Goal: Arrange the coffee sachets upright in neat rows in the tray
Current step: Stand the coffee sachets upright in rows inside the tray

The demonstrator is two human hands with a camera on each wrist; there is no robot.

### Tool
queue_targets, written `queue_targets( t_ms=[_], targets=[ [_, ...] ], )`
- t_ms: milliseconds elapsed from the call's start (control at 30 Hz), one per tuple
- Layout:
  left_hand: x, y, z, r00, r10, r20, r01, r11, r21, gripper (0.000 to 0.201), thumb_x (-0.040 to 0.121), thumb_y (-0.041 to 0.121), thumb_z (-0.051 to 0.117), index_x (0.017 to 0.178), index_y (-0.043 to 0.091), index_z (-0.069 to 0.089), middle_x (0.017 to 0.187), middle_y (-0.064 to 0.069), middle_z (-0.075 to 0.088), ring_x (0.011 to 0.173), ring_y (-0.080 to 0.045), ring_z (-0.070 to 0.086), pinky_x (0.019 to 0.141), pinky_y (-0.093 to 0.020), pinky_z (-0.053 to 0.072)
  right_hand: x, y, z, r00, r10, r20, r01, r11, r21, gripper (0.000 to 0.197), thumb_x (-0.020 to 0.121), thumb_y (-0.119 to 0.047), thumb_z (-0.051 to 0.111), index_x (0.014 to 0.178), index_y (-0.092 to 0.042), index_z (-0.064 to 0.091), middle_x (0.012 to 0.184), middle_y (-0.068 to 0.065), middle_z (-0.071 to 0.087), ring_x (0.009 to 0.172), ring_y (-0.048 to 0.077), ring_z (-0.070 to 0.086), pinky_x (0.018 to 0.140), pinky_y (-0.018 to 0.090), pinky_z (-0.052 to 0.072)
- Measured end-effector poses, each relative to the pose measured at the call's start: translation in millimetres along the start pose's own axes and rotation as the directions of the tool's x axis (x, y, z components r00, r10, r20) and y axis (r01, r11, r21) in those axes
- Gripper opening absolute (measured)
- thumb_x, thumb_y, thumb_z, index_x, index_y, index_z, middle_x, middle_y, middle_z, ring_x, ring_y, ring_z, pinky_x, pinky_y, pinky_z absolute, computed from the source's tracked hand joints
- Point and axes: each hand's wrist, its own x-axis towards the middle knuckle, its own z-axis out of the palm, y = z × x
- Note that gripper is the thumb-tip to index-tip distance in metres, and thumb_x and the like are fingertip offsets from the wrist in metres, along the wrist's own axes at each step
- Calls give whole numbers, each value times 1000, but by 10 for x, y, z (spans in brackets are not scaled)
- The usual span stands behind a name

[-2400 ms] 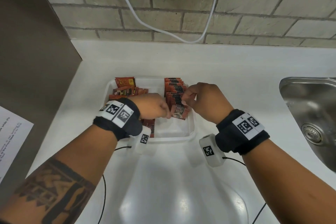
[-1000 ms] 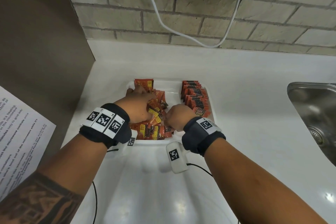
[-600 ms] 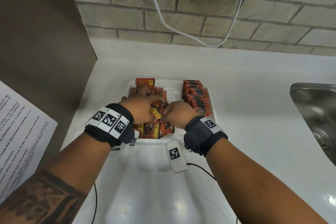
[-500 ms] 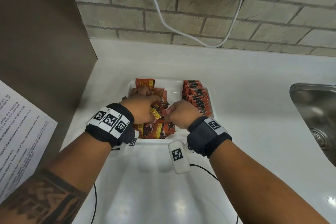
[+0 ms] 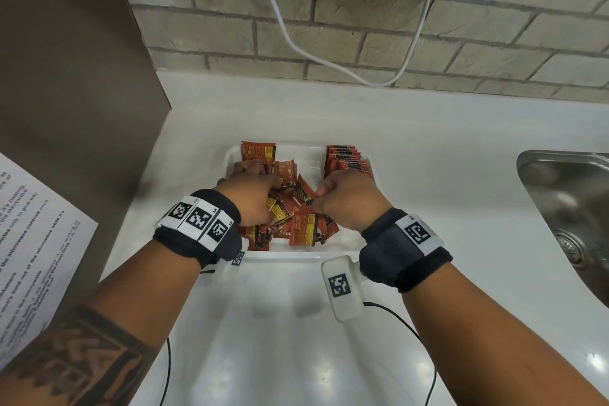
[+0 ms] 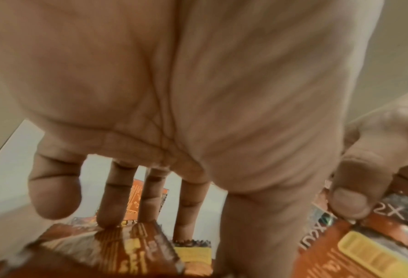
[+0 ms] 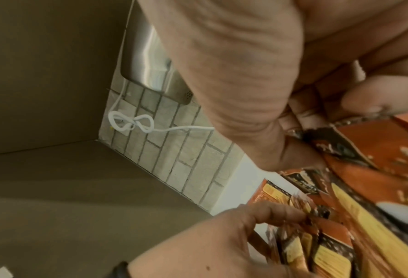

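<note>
Both hands down in the white tray (image 5: pixel 298 255) on the counter (image 5: pixel 428 148), sorting coffee sachets. Right hand (image 5: pixel 349 199) pinching the serrated top edge of one sachet (image 7: pixel 369 148) between thumb and curled fingers, probably to tug it free of the loose pile (image 5: pixel 290 211) without dragging the rest along. Left hand (image 5: pixel 250 191) spread over the left part of that pile, straight fingers (image 6: pixel 112 203) touching the packet tops, thumb lying on a packet at the side; looks like holding the heap down, or maybe feeling for the next one, hard to say which.

Right side of the tray: a finished row (image 5: pixel 346 158) standing on edge, packed tight against the right wall, which likely keeps it from flopping over. One single sachet (image 5: pixel 258 152) propped upright against the far left corner, maybe the start of a second row. Everything else lying tilted and overlapping in the middle and near left, so roughly one row done, lots left.

Sink (image 5: pixel 566 208) off to the right, printed paper sheet (image 5: pixel 33 231) at the left edge, white cable (image 5: pixel 280 20) looping down the brick wall; none of it in the way. Foil packets look slippery, so more than one could come up with the pinch.
</note>
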Motion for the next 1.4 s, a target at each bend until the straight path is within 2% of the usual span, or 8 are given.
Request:
queue_targets(
  t_ms=[200,300,467,567,667,1000,1200,1400],
  targets=[
    [-65,18,-32,1000,-11,8,11,999,-33,65,87,30,66,147,35,41,156,-4,25,145,-34,22,114,-55,33,-14,22,-170,1000,-13,-23,15,998,58,10,83,-24,75,82,-16,69,70,-5,65,61,6,61,52,18,47],
    [-126,14,-193,976,-12,-220,-59,948,-312,41,98,22,51,137,32,53,144,-4,46,120,-24,50,97,-41,47,-36,13,-253,999,-38,-36,44,982,183,10,83,-20,76,82,-15,68,71,-2,68,53,6,59,43,15,45],
    [-326,-36,-438,978,71,-195,-205,199,-958,77,69,67,77,134,34,53,124,-4,63,106,-23,63,82,-41,55,-5,-115,-394,997,-73,-6,63,811,581,9,85,-5,70,92,-10,66,81,9,71,60,16,68,59,33,59],
    [-401,-32,-393,925,316,-210,-201,-59,-978,90,69,34,90,143,47,41,134,-12,60,110,-37,67,74,-47,62,77,-192,-398,995,-101,16,63,729,681,13,86,-7,71,98,-13,66,88,10,72,76,23,65,74,41,52],
    [-432,30,-364,905,290,-311,-299,-85,-950,85,83,5,71,146,49,35,141,-6,56,108,-33,68,62,-41,64,113,-225,-333,994,-107,10,69,703,707,16,87,-8,74,100,-10,67,92,10,74,72,18,67,64,30,52],
    [-400,-133,-295,933,47,-357,-353,-74,-933,52,91,-1,63,133,26,47,117,0,66,97,-20,68,60,-28,58,171,-295,-6,999,-6,43,-22,789,614,54,94,-58,56,98,-7,72,87,5,76,79,18,72,74,31,61],
    [-402,-320,-270,932,-84,-354,-360,-70,-930,55,93,-3,63,137,26,47,110,5,69,95,-20,64,58,-27,53,344,-293,440,987,-22,158,25,1000,-17,44,90,-47,64,91,-4,73,87,15,74,82,32,72,81,46,60],
    [-413,-383,-245,933,-116,-340,-349,-69,-934,56,93,-1,64,139,26,48,112,4,68,95,-22,63,57,-26,52,416,-368,600,984,-19,179,19,1000,6,30,89,-37,71,98,-9,75,84,7,74,82,24,71,84,43,60]
  ],
)
